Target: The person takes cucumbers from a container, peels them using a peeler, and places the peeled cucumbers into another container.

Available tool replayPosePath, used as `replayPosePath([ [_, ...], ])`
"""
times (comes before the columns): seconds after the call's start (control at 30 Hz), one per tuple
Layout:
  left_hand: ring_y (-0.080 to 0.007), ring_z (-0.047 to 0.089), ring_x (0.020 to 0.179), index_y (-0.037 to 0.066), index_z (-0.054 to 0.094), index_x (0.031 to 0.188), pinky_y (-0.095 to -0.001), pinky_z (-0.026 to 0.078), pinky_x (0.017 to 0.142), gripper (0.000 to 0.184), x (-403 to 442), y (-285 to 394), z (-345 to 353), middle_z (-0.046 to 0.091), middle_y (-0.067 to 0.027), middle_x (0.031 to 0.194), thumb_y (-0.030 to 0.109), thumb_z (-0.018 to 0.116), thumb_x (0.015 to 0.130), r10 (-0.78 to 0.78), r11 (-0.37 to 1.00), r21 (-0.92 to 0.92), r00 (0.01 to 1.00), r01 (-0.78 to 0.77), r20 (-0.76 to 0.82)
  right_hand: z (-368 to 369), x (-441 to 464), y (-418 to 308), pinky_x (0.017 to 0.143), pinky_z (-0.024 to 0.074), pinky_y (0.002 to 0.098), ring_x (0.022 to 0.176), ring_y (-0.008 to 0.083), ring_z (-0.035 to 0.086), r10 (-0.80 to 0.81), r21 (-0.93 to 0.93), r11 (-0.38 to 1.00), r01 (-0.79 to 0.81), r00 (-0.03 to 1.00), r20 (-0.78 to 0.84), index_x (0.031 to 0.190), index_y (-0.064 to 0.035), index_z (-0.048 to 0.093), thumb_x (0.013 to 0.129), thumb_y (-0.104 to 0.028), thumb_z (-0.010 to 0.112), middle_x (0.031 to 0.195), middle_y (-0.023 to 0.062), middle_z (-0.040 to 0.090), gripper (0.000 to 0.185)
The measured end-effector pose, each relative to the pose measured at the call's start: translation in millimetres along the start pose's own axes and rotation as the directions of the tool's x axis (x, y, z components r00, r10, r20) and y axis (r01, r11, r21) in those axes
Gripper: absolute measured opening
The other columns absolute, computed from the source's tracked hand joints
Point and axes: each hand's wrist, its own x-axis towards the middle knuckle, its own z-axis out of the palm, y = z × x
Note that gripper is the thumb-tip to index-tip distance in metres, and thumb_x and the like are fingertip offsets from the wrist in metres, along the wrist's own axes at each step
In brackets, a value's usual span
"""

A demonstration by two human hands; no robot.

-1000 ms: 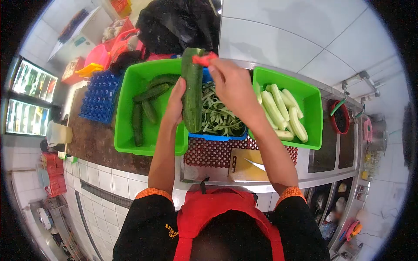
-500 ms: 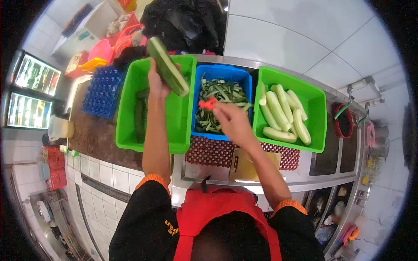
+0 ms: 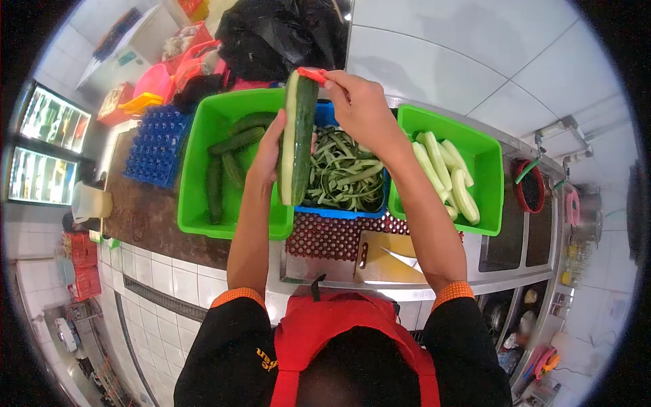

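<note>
My left hand (image 3: pixel 270 152) is wrapped round a large cucumber (image 3: pixel 304 146), held upright above the seam between the left green tub (image 3: pixel 188 197) and the blue tub (image 3: pixel 339 213). One pale peeled strip runs down its length; the rest of the visible skin is dark green. My right hand (image 3: pixel 363 112) grips a red peeler (image 3: pixel 312 74), which touches the cucumber's top end. Green peelings (image 3: pixel 347 169) fill much of the blue tub. Unpeeled cucumbers (image 3: pixel 215 190) lie in the left tub, and peeled cucumbers (image 3: pixel 465 200) in the right green tub (image 3: pixel 491 183).
A knife (image 3: pixel 401 257) lies on a cutting board (image 3: pixel 381 261) near the counter's front edge, by a red perforated mat (image 3: pixel 315 237). Blue egg trays (image 3: pixel 157 146) stand at the left, a red bucket (image 3: pixel 531 190) at the right. A black bag (image 3: pixel 285 44) is behind.
The cucumber has moved right and turned upright, its peeled strip now facing left. My right hand has risen with the peeler from over the blue tub to the cucumber's top.
</note>
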Motion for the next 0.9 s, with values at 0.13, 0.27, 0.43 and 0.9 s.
replayPosePath([
  [0.13, -0.0197, 0.063, 0.066, 0.002, 0.053, 0.113, -0.0309, 0.053, 0.058, 0.057, 5, -1, -1, 0.064, -0.015, 0.085, 0.054, 0.043, 0.093, 0.014, 1.0, 0.023, 0.999, -0.013, -0.044, 12, -21, 5, 0.067, 0.0481, 0.041, 0.076, 0.0392, 0.06, -0.064, -0.036, 0.997, 0.064, 0.998, 0.0, 0.104, 0.001, 0.062, 0.089, -0.01, 0.054, 0.086, 0.0224, 0.063, 0.02],
  [0.27, -0.0205, 0.062, 0.064, 0.001, 0.054, 0.11, -0.032, 0.053, 0.058, 0.059, 15, -4, -1, 0.064, -0.0146, 0.083, 0.056, 0.039, 0.094, 0.107, 0.991, -0.058, 0.982, -0.117, -0.155, 32, -75, 0, 0.066, 0.0463, 0.0437, 0.075, 0.0415, 0.059, 0.054, 0.049, 0.997, -0.061, 0.99, 0.127, 0.103, 0.002, 0.061, 0.09, -0.009, 0.053, 0.081, 0.024, 0.06, 0.019],
  [0.43, -0.031, 0.062, 0.074, 0.005, 0.048, 0.116, -0.0414, 0.054, 0.065, 0.056, 52, -17, -60, 0.061, -0.0184, 0.088, 0.055, 0.035, 0.095, 0.232, 0.92, -0.259, 0.942, -0.293, -0.243, 7, -112, -19, 0.063, 0.046, 0.0354, 0.067, 0.0283, 0.059, 0.211, 0.203, 0.933, -0.298, 0.908, 0.361, 0.105, 0.002, 0.061, 0.089, -0.008, 0.056, 0.078, 0.0202, 0.06, 0.02],
  [0.9, -0.0186, 0.063, 0.072, 0.003, 0.055, 0.113, -0.0332, 0.056, 0.062, 0.063, 14, 2, -9, 0.063, -0.0105, 0.089, 0.059, 0.035, 0.093, 0.12, 0.992, 0.044, 0.99, -0.116, -0.079, 13, -16, -4, 0.059, 0.045, 0.0447, 0.067, 0.0366, 0.057, -0.075, -0.02, 0.997, 0.075, 0.997, -0.02, 0.093, -0.0041, 0.063, 0.087, -0.012, 0.057, 0.071, 0.0184, 0.057, 0.012],
])
